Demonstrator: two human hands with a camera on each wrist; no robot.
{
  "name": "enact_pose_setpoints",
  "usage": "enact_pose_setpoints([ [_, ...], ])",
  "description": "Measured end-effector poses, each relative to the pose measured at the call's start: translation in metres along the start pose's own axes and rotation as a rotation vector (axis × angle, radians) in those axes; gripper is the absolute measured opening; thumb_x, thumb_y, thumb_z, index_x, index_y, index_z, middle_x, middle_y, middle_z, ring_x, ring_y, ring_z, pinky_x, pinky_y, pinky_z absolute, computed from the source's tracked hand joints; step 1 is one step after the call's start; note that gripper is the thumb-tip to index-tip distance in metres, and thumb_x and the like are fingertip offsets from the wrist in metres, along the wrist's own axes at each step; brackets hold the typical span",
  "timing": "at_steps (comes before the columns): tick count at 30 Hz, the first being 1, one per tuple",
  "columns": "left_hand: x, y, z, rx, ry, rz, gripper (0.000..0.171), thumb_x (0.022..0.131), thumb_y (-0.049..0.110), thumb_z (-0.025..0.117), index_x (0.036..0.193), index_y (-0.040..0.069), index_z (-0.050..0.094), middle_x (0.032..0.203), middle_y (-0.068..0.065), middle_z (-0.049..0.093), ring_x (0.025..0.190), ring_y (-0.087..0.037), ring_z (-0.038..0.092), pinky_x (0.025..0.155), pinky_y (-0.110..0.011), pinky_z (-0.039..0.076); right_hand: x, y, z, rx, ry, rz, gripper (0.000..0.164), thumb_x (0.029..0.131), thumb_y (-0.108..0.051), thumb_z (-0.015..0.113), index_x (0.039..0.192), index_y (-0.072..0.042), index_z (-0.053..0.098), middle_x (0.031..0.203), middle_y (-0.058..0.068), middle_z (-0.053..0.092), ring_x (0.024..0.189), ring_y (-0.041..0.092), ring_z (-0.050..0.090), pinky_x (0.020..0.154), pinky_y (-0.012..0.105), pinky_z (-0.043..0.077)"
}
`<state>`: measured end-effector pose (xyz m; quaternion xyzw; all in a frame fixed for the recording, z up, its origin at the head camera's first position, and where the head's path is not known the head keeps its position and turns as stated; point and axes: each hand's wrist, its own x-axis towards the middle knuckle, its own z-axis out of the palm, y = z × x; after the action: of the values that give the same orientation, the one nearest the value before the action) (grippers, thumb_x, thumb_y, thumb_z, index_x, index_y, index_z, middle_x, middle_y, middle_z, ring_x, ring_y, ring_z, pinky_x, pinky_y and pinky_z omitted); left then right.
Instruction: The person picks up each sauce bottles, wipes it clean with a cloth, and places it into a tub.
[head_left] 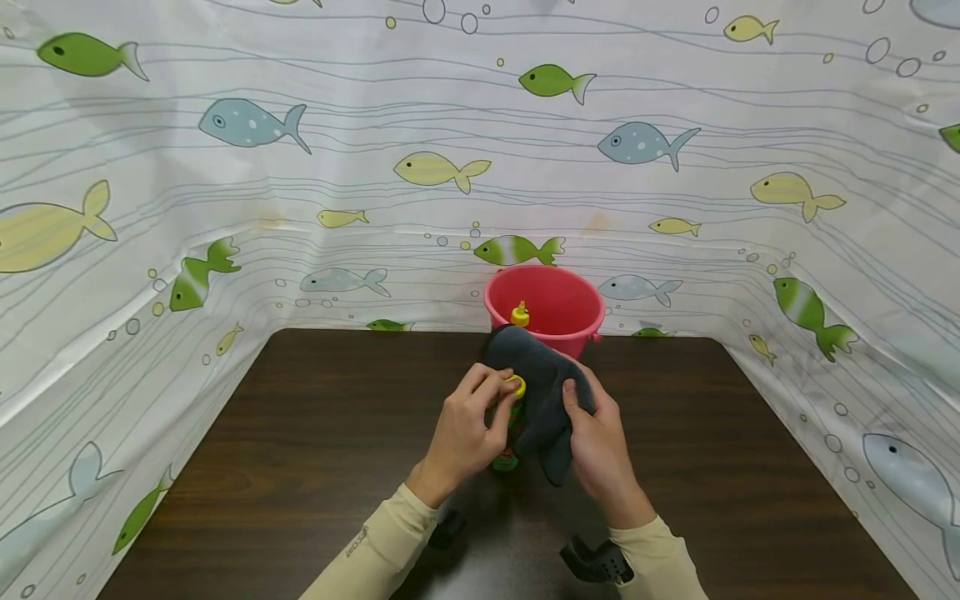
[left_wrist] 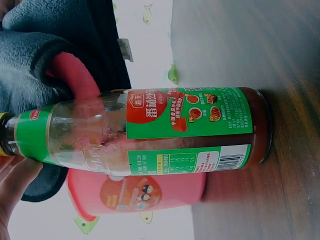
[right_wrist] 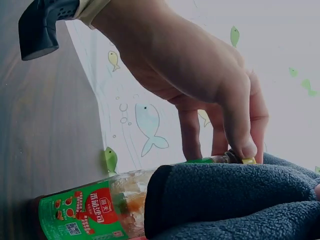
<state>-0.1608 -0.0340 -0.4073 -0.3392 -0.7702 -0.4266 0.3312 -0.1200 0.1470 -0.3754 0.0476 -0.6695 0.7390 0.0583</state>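
Note:
A glass bottle of tomato sauce [left_wrist: 190, 112] with a green and red label stands upright on the table, red sauce visible near its base. My left hand [head_left: 468, 425] pinches it at the yellow cap [head_left: 517, 385] and neck. In the right wrist view the thumb of that hand lies against the cap. A dark blue-grey fleece cloth [head_left: 528, 375] is bunched in my right hand [head_left: 603, 446], thumb on top. The cloth hangs right beside the bottle and hides part of it in the head view.
Behind the cloth, a pink bucket [head_left: 582, 335] stands at the table's back edge. A yellow nozzle top [head_left: 521, 313] shows in front of or inside it; I cannot tell which. The dark wooden table [head_left: 315, 467] is walled by a white fish-print sheet [head_left: 345, 100].

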Motion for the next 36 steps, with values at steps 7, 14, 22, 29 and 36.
enact_pose_setpoints([
  [7,-0.001,0.0,0.0,0.013,-0.002,-0.003,0.01,0.095,0.003,0.074,0.105,0.004,0.075,0.109,-0.011,0.067,0.106,-0.023,0.075,0.089,-0.03,0.064,-0.006,0.002,-0.007,-0.01,0.031,0.027,0.043,0.113,-0.029,0.048,0.154,-0.014,0.05,0.15,0.008,0.053,0.132,0.02,0.058,0.099,0.025,0.059],
  [14,-0.002,0.002,-0.001,0.035,-0.008,-0.015,0.013,0.095,0.006,0.075,0.108,0.003,0.076,0.107,-0.01,0.066,0.103,-0.023,0.074,0.088,-0.029,0.064,-0.011,0.009,-0.01,-0.045,-0.021,0.055,0.041,0.114,-0.031,0.047,0.149,-0.009,0.053,0.141,0.014,0.055,0.126,0.02,0.059,0.096,0.027,0.06],
  [22,-0.002,0.002,0.0,0.078,0.012,-0.026,0.013,0.094,0.008,0.077,0.106,0.005,0.077,0.105,-0.01,0.066,0.09,-0.021,0.072,0.08,-0.028,0.065,-0.013,0.012,-0.008,0.006,-0.047,0.067,0.045,0.114,-0.032,0.047,0.152,-0.008,0.05,0.145,0.015,0.053,0.129,0.019,0.059,0.098,0.027,0.059],
  [29,0.0,0.001,0.003,0.098,0.042,-0.025,0.013,0.091,0.009,0.081,0.102,0.004,0.077,0.103,-0.011,0.065,0.092,-0.023,0.074,0.082,-0.032,0.066,-0.013,0.016,-0.004,0.042,-0.106,0.062,0.05,0.113,-0.036,0.047,0.16,-0.016,0.045,0.161,0.007,0.047,0.142,0.017,0.051,0.105,0.023,0.055],
  [36,0.001,-0.001,0.0,0.065,0.022,-0.058,0.013,0.091,0.008,0.081,0.103,0.003,0.077,0.103,-0.011,0.065,0.111,-0.026,0.076,0.094,-0.037,0.064,-0.01,0.024,0.009,-0.036,-0.177,0.063,0.054,0.113,-0.036,0.047,0.166,-0.033,0.034,0.173,-0.003,0.032,0.159,0.029,0.029,0.126,0.052,0.039],
])
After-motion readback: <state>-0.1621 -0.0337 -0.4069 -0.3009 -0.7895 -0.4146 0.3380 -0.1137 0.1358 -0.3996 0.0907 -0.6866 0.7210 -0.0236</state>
